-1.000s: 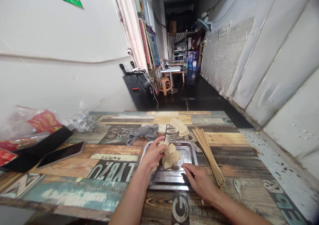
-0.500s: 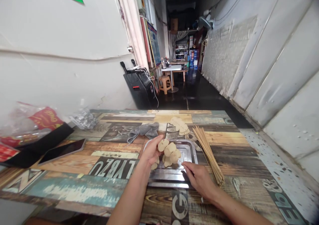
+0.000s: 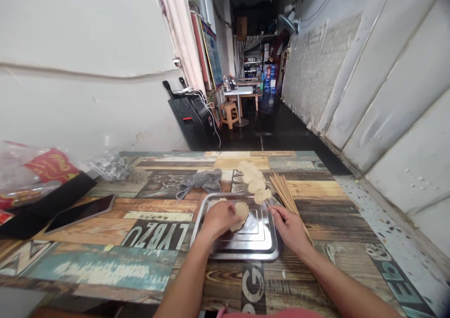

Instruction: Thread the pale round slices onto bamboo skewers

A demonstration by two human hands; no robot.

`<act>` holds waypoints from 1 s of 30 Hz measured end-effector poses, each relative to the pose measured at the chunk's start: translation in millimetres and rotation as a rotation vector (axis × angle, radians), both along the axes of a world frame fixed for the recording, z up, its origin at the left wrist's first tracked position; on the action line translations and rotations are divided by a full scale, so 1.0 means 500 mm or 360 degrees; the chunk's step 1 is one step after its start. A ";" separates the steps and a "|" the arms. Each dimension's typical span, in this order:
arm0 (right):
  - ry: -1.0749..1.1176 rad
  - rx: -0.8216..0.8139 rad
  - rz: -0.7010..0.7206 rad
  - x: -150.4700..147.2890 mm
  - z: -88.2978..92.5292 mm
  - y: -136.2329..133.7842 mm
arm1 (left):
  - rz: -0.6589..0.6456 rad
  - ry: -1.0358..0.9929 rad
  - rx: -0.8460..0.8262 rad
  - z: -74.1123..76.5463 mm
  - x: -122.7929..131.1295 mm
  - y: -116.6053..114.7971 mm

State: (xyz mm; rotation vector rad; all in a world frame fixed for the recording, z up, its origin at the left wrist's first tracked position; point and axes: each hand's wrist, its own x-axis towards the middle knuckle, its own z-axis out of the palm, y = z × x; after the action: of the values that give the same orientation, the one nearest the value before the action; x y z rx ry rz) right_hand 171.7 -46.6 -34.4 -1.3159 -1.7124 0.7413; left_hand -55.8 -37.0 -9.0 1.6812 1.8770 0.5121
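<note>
My right hand (image 3: 290, 226) pinches the near end of a thin wooden skewer (image 3: 268, 205), just past the right rim of a shiny metal tray (image 3: 239, 251). Pale round slices (image 3: 262, 196) are threaded on this skewer, which reaches over the tray's far right corner. Beyond them more skewered pale slices (image 3: 249, 170) lie on the table, partly overlapping in view. My left hand (image 3: 220, 218) is over the tray's left side, fingers curled onto loose pale slices (image 3: 241, 215). Its fingertips are partly hidden. What food the slices are I cannot tell for certain.
A bundle of wooden skewers (image 3: 290, 198) lies right of the tray. A grey cloth (image 3: 200, 182) is behind it. At left are a phone (image 3: 80, 214), a black holder (image 3: 52, 205) with plastic packets (image 3: 49, 165), and a clear crinkled bag (image 3: 110, 165). A black wheeled speaker (image 3: 191, 121) stands beyond the table.
My right hand has swung the loaded skewer away from above the tray to its far right corner. My left hand has left the skewered slices and come down onto the loose ones.
</note>
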 end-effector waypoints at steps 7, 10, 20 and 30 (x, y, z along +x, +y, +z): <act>0.0071 -0.0074 0.0058 -0.005 0.000 -0.002 | 0.0050 0.0070 0.0035 -0.021 0.019 -0.010; 0.0072 -0.0091 0.0067 -0.006 -0.001 -0.003 | -0.0057 0.0104 0.0033 -0.010 0.013 -0.010; 0.0037 -0.0098 0.0074 -0.012 0.007 -0.011 | 0.0136 0.0151 0.0177 -0.032 0.041 0.020; 0.0075 -0.0054 0.0073 -0.012 0.017 -0.014 | 0.0009 -0.0315 0.0545 -0.037 0.046 0.029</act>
State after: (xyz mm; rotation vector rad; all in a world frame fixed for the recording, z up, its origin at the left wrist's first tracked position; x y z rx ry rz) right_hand 165.8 -53.7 -25.8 -1.2761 -1.7037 0.8249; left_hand -32.8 -22.6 -27.3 1.7602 1.7225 1.0114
